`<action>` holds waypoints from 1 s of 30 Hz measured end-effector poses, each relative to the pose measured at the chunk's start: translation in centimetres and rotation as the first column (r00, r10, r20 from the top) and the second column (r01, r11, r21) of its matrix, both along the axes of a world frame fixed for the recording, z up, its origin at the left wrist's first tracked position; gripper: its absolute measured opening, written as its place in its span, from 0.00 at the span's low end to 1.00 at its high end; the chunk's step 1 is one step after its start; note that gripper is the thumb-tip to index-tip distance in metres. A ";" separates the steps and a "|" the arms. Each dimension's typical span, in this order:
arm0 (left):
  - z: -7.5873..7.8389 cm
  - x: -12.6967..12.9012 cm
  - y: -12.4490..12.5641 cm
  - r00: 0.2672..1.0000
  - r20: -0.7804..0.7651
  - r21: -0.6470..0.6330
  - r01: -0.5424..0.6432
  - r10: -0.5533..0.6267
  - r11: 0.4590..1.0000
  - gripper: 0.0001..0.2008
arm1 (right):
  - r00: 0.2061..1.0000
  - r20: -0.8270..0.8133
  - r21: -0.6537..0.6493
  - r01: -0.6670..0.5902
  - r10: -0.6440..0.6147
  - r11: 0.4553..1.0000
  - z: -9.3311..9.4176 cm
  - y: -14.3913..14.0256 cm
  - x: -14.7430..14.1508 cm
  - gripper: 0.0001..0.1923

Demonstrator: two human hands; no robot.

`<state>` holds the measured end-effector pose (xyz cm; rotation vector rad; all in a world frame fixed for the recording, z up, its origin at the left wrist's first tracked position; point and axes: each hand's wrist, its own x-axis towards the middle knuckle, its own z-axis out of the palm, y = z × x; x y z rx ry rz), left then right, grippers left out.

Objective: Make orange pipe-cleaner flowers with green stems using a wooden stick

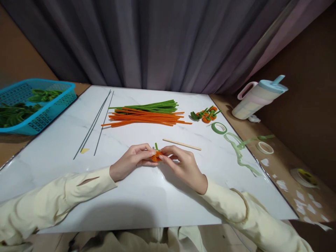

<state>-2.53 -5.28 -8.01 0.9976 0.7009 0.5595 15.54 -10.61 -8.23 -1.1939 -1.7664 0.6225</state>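
Observation:
Between my two hands, over the near middle of the white table, is a small orange pipe-cleaner pumpkin with a green stem pointing up. My left hand pinches it from the left, thumb on top. From the right, my right hand grips it with thumb and forefinger. Just beyond my right hand lies a thin wooden stick. Farther back are a bundle of orange pipe cleaners and a bundle of green pipe cleaners. Several finished-looking orange and green pieces lie in a small pile to their right.
Dark thin rods lie at the left beside a yellow scrap. A blue basket holds green leafy pieces. To the right are green tape, a loose green strip, a tape roll, paper scraps and a tumbler.

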 end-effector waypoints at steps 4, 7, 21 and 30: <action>0.1 0.1 -0.3 0.997 -0.066 0.132 -0.030 0.040 0.991 0.10 | 1.000 -0.008 0.024 0.006 -0.006 1.000 0.0 0.1 0.1 0.06; 0.2 0.3 -0.9 0.976 -0.155 0.292 -0.103 0.153 0.951 0.12 | 0.999 -0.017 0.058 0.029 -0.028 0.998 0.0 0.1 0.1 0.06; 0.1 0.2 -1.3 0.957 -0.185 0.404 -0.135 0.226 0.905 0.10 | 0.998 -0.003 0.156 -0.064 0.065 0.986 0.4 0.1 0.3 0.11; 0.9 0.5 -1.4 0.961 -0.188 0.229 -0.157 0.202 0.961 0.15 | 0.985 0.174 0.322 -0.074 0.018 0.944 -0.3 -0.2 0.4 0.14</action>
